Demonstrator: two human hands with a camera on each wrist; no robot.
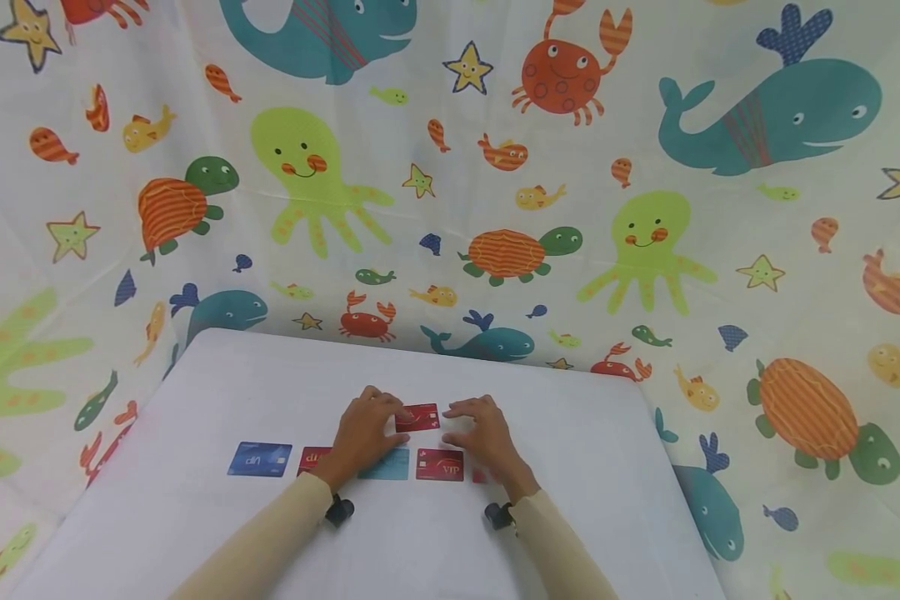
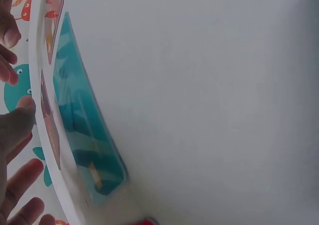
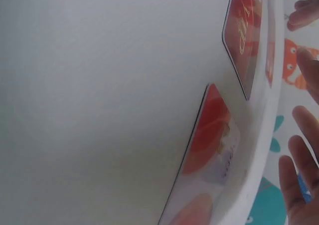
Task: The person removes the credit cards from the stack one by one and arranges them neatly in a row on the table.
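A red card [image 1: 422,417] lies on the white table between the two hands. My left hand [image 1: 365,432] hovers at its left end, fingers spread and bent, overlapping the card's edge in the head view. On the other side, my right hand [image 1: 486,435] has its thumb and fingers apart, short of the card's right end. Below it sit a red card marked VIP [image 1: 440,465] and a teal card [image 1: 387,465], also close in the left wrist view. One more card [image 1: 480,476] is mostly hidden under the right hand.
At the left of the row lie a blue card [image 1: 260,459] and another red card [image 1: 312,459], the latter partly covered by the left hand. The white table [image 1: 570,517] meets a curtain [image 1: 450,200] printed with sea animals at its back and sides.
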